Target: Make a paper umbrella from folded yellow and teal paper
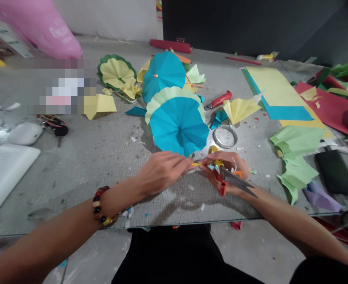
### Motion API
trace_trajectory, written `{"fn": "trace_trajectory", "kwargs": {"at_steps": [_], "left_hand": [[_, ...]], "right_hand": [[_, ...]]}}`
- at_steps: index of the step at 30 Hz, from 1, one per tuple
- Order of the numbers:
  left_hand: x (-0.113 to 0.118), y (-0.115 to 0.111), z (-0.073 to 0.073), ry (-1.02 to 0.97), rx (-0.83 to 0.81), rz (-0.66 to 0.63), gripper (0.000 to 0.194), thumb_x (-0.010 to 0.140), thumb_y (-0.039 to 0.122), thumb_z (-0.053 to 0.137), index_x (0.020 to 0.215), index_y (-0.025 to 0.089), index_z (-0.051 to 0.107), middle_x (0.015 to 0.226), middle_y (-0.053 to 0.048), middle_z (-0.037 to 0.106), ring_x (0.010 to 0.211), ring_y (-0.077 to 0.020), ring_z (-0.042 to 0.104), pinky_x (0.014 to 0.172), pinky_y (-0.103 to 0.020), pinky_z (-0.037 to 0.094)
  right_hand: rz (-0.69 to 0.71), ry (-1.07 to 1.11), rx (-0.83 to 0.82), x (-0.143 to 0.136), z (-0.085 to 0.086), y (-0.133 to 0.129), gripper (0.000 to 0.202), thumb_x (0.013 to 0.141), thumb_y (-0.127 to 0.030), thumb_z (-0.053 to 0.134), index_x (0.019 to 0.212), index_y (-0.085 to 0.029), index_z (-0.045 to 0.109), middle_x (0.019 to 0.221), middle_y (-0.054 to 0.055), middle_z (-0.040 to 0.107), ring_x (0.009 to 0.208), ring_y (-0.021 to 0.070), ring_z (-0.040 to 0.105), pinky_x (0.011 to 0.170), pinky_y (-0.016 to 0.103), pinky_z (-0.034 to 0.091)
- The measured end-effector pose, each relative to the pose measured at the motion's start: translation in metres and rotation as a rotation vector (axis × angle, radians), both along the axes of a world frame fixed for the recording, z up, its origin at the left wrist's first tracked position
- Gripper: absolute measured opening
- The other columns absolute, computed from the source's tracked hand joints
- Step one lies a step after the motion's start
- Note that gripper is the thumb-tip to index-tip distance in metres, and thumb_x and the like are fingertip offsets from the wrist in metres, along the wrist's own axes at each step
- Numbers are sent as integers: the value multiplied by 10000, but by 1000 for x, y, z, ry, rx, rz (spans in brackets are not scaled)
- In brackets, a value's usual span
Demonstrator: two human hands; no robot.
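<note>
Close to the table's front edge, my left hand is closed, its fingertips pinching one end of a thin yellow strip, probably paper. The other end sits between the thumb and fingers of my right hand. That hand also keeps hold of a pair of scissors, whose blades point back toward my right wrist. Yellow and orange-red parts show around its fingers; their exact shape is partly hidden. Just beyond both hands lies a pleated blue paper round on a pale green one, with another blue round behind it.
A tape ring and a red-handled cutter lie past my right hand. Paper sheets, crumpled green paper and a black box occupy the right. A white power bank-like slab rests at left.
</note>
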State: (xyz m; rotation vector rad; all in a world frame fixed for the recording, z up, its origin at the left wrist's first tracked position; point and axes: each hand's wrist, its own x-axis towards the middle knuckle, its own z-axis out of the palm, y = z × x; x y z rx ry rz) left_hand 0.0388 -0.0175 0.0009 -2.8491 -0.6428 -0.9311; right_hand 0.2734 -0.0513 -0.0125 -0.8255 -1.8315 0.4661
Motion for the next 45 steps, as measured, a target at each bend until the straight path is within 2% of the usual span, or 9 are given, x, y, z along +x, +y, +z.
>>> {"fn": "trace_trajectory", "kwargs": {"at_steps": [4, 7, 10, 16, 23, 27, 33, 39, 45], "left_hand": [[-2, 0, -3, 75, 54, -28, 223, 1067, 193, 480, 1237, 101, 592, 796, -21, 721, 713, -160, 666, 649, -308, 453], [0, 0, -4, 56, 2, -16, 180, 1066, 208, 476, 1126, 112, 615, 854, -46, 717, 776, -175, 678, 658, -302, 467], [2, -1, -5, 11, -78, -28, 238, 1087, 242, 423, 1002, 139, 621, 816, -31, 679, 721, -152, 647, 605, -274, 443], [-1, -1, -1, -110, -405, -16, 385, 1121, 347, 292, 1015, 155, 609, 841, -30, 687, 704, -123, 650, 613, -238, 463], [-4, 0, 9, -308, -801, -55, 364, 1110, 388, 345, 945, 178, 592, 662, 33, 573, 587, -88, 550, 566, -205, 422], [-3, -5, 11, -402, -860, -82, 386, 1109, 436, 323, 908, 193, 545, 623, 50, 484, 542, -87, 469, 521, -216, 380], [-1, -12, 15, -451, -867, -82, 380, 1113, 397, 314, 821, 208, 467, 578, 66, 398, 477, -79, 377, 466, -227, 322], [-2, -12, 14, -504, -865, -55, 392, 1108, 407, 328, 781, 213, 422, 585, 69, 378, 473, -74, 333, 454, -242, 289], [-5, -12, 13, -555, -922, -122, 445, 1105, 444, 278, 833, 198, 531, 684, 25, 495, 535, -89, 402, 493, -254, 351]], "right_hand": [[-13, -17, 31, 1, -3, 0, 673, 744, -215, 890, 1323, -370, 586, 1021, 20, 794, 791, 243, 789, 692, 427, 695], [4, -13, 25, 0, -3, 1, 676, 738, -193, 893, 1316, -364, 585, 1024, 27, 794, 792, 249, 791, 687, 422, 694], [21, -11, 27, 0, -3, 2, 661, 748, -199, 885, 1317, -356, 588, 992, 17, 790, 783, 240, 789, 677, 403, 687], [-23, 71, 1, 3, -8, 3, 725, 727, -210, 873, 1342, -311, 502, 937, 6, 735, 714, 201, 737, 594, 341, 629], [-152, 74, -182, 0, 5, 7, 535, 705, -308, 911, 918, -285, 421, 763, -67, 522, 556, 101, 503, 482, 259, 425], [-163, 37, -175, 1, 9, 9, 578, 663, -387, 942, 902, -275, 428, 722, -76, 478, 545, 90, 407, 464, 251, 357], [-143, -1, -204, 2, 3, 7, 646, 647, -414, 952, 1053, -288, 465, 814, -46, 541, 603, 111, 469, 494, 265, 423], [-159, -18, -160, 1, 4, 2, 683, 631, -456, 956, 1075, -292, 463, 856, -24, 572, 660, 141, 521, 536, 296, 459], [-97, -64, -124, 0, 7, 4, 732, 642, -462, 952, 1131, -296, 433, 1055, 49, 660, 884, 231, 689, 628, 340, 522]]}}
